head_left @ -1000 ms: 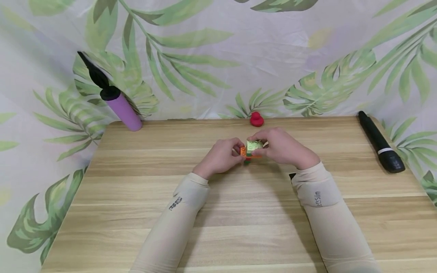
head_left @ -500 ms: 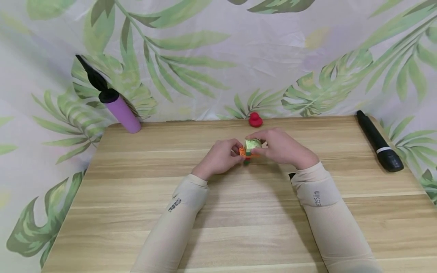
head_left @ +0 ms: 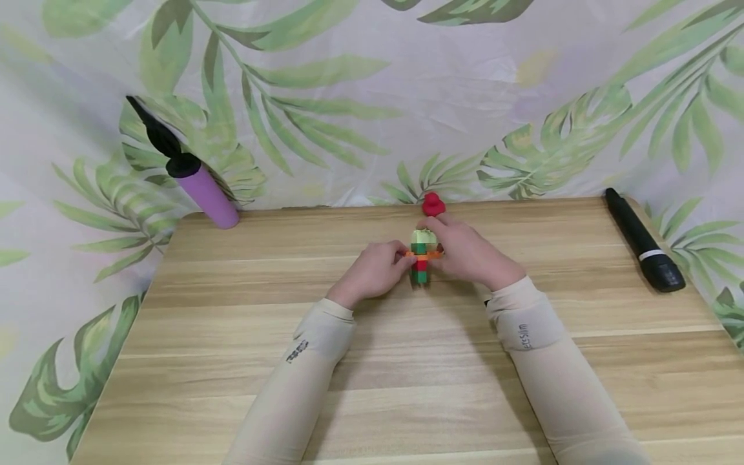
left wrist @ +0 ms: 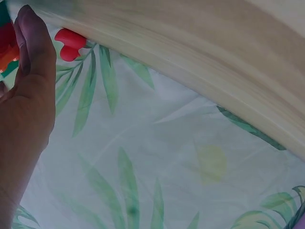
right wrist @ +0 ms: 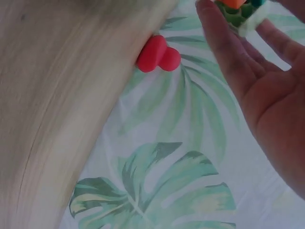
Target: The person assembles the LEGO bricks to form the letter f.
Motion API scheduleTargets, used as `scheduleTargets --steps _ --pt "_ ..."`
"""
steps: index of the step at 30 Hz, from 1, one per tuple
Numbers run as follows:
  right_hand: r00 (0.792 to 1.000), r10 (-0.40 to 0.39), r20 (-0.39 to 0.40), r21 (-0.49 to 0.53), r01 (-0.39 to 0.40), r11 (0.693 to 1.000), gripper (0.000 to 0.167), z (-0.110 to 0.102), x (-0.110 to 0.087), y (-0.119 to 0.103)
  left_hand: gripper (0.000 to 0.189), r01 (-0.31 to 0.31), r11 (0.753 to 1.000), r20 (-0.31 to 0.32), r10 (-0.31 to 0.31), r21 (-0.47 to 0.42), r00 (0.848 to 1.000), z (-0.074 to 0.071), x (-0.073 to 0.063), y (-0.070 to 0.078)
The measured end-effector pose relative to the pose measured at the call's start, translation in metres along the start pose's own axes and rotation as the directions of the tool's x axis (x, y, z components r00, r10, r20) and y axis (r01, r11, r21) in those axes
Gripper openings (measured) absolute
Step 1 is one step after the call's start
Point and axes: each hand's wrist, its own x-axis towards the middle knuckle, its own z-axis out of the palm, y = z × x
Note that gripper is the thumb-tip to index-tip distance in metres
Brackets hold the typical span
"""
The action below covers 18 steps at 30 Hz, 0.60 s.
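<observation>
Both hands meet around a small toy brick figure (head_left: 422, 265) near the back middle of the table. It has a pale green block (head_left: 423, 236) on top, then green, a crosswise orange piece, red, and green at the bottom. My left hand (head_left: 372, 274) pinches the orange piece's left end between thumb and fingers. From the right, my right hand (head_left: 471, 255) grips the figure, with fingers at the pale green block and thumb by the orange piece's right end. In the right wrist view the pale green block (right wrist: 247, 29) shows its hollow underside beside the fingers.
A red duck-like toy (head_left: 433, 205) sits at the table's back edge, just behind the right hand. At the back left stands a purple cylinder with a black top (head_left: 206, 194). A black microphone (head_left: 642, 239) lies along the right edge. Leaf-patterned cloth hangs behind the table (head_left: 232, 361).
The figure has tipped so its front and lower red and green blocks now show, where the block's studded top was seen before. My right hand has shifted slightly left; the left stays nearly still.
</observation>
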Motion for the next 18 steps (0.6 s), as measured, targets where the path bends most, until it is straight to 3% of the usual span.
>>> scheduleTargets --steps 9,18 --pt "0.994 0.058 0.097 -0.051 -0.054 0.997 0.059 0.0012 -0.0009 0.0001 0.025 -0.026 1.0 0.002 0.026 0.01 1.0 0.0009 -0.0008 -0.0011" --pt "0.989 0.075 0.127 -0.103 -0.062 0.993 0.056 0.0032 0.0004 0.0018 0.016 -0.074 0.995 -0.012 0.075 0.067 0.997 0.0039 0.0036 -0.0029"
